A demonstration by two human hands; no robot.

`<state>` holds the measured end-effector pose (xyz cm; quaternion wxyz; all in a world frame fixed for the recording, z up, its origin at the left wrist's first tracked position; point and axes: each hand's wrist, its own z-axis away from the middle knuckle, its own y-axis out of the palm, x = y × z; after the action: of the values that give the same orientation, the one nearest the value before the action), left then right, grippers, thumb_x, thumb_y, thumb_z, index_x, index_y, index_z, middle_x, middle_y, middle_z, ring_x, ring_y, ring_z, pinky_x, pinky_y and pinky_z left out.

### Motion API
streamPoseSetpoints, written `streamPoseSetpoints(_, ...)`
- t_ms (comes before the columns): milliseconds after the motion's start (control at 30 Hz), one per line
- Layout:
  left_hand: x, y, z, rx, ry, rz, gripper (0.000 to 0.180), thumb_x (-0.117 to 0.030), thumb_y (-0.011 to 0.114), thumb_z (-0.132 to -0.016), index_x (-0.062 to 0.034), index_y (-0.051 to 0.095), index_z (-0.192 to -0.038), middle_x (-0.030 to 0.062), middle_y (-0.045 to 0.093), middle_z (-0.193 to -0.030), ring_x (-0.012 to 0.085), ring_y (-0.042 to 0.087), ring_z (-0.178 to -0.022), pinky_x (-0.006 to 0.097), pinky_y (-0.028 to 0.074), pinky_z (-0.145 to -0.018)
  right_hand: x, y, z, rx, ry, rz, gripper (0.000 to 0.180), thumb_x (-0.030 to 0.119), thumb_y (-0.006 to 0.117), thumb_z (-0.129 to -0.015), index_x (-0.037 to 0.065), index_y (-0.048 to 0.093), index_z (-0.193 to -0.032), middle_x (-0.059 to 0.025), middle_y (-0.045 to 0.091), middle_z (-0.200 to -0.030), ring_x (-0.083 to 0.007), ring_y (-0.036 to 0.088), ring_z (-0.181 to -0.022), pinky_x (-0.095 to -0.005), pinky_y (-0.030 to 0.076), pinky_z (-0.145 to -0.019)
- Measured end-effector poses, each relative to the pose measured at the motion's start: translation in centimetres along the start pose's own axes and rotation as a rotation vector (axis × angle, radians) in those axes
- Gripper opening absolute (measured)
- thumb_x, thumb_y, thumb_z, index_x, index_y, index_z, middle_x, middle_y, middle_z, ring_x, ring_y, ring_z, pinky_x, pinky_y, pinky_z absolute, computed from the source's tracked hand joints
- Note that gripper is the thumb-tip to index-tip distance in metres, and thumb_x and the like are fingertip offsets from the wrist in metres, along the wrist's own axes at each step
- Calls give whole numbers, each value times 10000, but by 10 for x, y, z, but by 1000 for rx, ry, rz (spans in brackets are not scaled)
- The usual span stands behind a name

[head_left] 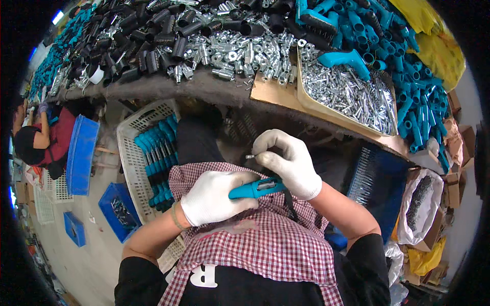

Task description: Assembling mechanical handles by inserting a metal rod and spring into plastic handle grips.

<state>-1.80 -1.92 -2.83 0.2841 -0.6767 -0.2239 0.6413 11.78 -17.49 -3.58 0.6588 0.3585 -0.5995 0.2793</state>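
My left hand (217, 198), in a white glove, is wrapped round a teal plastic tool handle (256, 188) held over my lap. A slot in the handle's upper side shows dark and metal parts. My right hand (288, 162), gloved too, pinches a small metal pin (249, 156) between thumb and fingertips. The pin is just above the handle and apart from it. The right wrist is close to the handle's right end, which it partly hides.
A workbench ahead holds a tray (300, 89) of small metal pins, a pile of silver fittings (224, 53), black sleeves (178, 48) and teal handles (416, 81). On the left stand a white crate (127, 148) of teal tools and blue bins (81, 153). A co-worker (53, 135) sits far left.
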Motion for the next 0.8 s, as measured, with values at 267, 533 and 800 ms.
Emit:
streamPoseSetpoints(267,5,12,0,101,-36,131,436,-344,766,-764,-31,681,-1055,185,684,-874,362,687,-791,402,555,-709,-1,-3,6,185,-418,305,79,30,657,-776,38,644,-853,-111,623,-848,-261,640,-796,-344,521,-736)
streamPoseSetpoints(533,12,10,-3,24,-43,120,479,-269,779,-750,5,653,-1123,217,682,-938,353,697,-860,378,547,-745,14,-26,12,316,-543,870,145,67,696,-694,108,619,-810,-54,604,-837,-272,595,-826,-388,479,-733)
streamPoseSetpoints(800,17,19,-2,-15,-47,147,435,-274,755,-770,-25,658,-1113,195,686,-922,358,688,-858,393,542,-746,10,-14,10,414,-730,1140,96,175,622,-745,105,610,-810,-55,559,-797,-255,557,-778,-375,442,-697)
